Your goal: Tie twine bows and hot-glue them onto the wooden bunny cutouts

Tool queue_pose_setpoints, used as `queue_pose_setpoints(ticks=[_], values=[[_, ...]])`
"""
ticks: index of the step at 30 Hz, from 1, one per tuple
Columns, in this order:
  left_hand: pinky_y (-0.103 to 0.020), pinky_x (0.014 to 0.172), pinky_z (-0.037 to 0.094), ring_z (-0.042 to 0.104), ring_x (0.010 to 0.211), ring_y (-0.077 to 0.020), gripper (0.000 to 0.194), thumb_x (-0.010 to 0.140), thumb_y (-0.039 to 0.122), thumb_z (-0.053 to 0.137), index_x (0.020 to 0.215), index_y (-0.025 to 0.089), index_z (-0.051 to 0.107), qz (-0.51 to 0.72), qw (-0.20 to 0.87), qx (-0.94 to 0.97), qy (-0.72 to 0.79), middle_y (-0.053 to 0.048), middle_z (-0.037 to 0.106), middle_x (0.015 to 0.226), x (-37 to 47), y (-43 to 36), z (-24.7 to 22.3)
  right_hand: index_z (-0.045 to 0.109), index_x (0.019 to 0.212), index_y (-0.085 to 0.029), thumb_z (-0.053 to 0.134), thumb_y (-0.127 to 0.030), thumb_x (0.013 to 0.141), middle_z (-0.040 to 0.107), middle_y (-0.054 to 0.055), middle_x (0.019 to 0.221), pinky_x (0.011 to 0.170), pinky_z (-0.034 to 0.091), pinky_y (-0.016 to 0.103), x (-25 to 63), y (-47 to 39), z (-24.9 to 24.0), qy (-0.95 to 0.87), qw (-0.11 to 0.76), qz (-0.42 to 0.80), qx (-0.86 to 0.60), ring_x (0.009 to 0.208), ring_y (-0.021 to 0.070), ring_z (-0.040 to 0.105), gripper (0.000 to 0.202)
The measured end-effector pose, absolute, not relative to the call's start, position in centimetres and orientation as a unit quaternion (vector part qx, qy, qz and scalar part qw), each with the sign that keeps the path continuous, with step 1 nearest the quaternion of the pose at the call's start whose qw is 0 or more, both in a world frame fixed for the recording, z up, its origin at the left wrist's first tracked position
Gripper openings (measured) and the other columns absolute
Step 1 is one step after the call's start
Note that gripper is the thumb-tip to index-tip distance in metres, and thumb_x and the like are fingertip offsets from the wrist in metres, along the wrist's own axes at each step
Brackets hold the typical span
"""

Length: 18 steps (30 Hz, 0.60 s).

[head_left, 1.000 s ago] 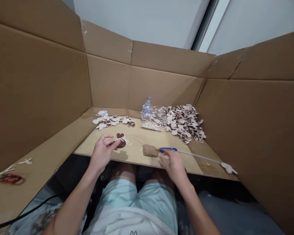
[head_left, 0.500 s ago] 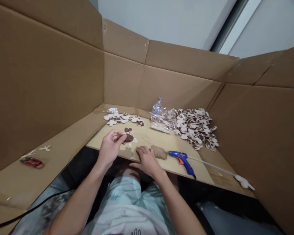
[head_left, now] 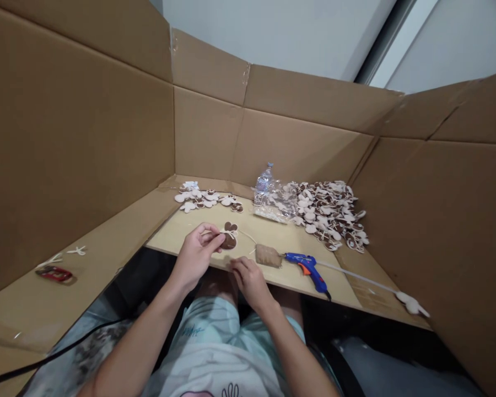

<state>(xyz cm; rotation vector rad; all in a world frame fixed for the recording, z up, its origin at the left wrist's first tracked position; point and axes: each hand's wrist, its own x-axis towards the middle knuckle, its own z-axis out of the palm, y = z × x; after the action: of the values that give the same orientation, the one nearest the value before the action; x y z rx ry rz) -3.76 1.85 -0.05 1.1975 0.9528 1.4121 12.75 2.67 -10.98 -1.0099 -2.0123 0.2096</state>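
Note:
A brown bunny-shaped cutout (head_left: 230, 241) with a pale edge and a cream string bow at its neck is pinched in my left hand (head_left: 198, 248), above the pale board. My right hand (head_left: 248, 278) is at the board's front edge, its fingers drawn together; whatever they hold, if anything, is hidden. Just right of it lies a brown tape-wrapped block (head_left: 268, 256), with the nozzle of a blue glue gun (head_left: 308, 267) against it. A cream cord (head_left: 247, 236) curves over the board behind the block.
Many brown and white bunny cutouts (head_left: 326, 212) are heaped at the back right beside a clear plastic bag (head_left: 270, 212) and a bottle (head_left: 264, 181). A smaller group (head_left: 198, 199) lies back left. A red cutter (head_left: 54, 273) rests far left. Cardboard walls (head_left: 306, 118) surround the board (head_left: 182, 234).
My left hand has moved right with the cutout, which now shows upright with its bow visible. My right hand has shifted slightly down and its fingers have drawn together.

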Motion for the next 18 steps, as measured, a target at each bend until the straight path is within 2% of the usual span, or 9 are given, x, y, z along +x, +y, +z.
queue_pose_setpoints(ticks=[4,9,14,18], values=[[-0.021,0.064,0.048,0.060,0.070,-0.0114,0.018,0.078,0.027,0.070,0.081,0.019,0.054,0.575,0.505,0.515,0.385,0.002,0.066,0.073,-3.4,1.0,0.5,0.063,0.095,-0.018,0.046,-0.014,0.092,0.072,0.010,0.094,0.075,0.056,0.030,12.7,1.5,-9.6,-0.747,0.506,0.132,-0.411,0.087,0.0183,0.069,0.017],[-0.022,0.067,0.052,0.063,0.079,-0.0145,0.006,0.081,0.024,0.067,0.083,0.019,0.068,0.572,0.471,0.561,0.368,-0.001,0.068,0.083,-3.4,-0.1,1.0,0.069,0.082,-0.019,0.061,-0.021,0.087,0.073,0.006,0.087,0.075,0.056,0.029,13.1,-0.4,-7.4,-0.678,0.577,0.167,-0.424,0.083,0.0173,0.069,0.009],[-0.024,0.072,0.053,0.065,0.078,-0.0147,0.017,0.086,0.027,0.061,0.096,0.022,0.074,0.543,0.446,0.602,0.379,-0.003,0.073,0.092,-3.3,-1.2,1.5,0.076,0.082,-0.022,0.065,-0.025,0.085,0.074,0.007,0.091,0.080,0.055,0.032,13.6,-1.9,-5.6,-0.596,0.625,0.242,-0.443,0.087,0.0193,0.069,0.012],[-0.026,0.073,0.055,0.067,0.087,-0.0180,0.018,0.086,0.026,0.060,0.096,0.023,0.075,0.544,0.434,0.617,0.367,-0.004,0.072,0.099,-2.8,-2.1,2.2,0.077,0.085,-0.021,0.065,-0.024,0.084,0.074,0.008,0.092,0.079,0.056,0.034,13.4,-3.0,-4.2,-0.550,0.670,0.255,-0.428,0.088,0.0203,0.069,0.012]])
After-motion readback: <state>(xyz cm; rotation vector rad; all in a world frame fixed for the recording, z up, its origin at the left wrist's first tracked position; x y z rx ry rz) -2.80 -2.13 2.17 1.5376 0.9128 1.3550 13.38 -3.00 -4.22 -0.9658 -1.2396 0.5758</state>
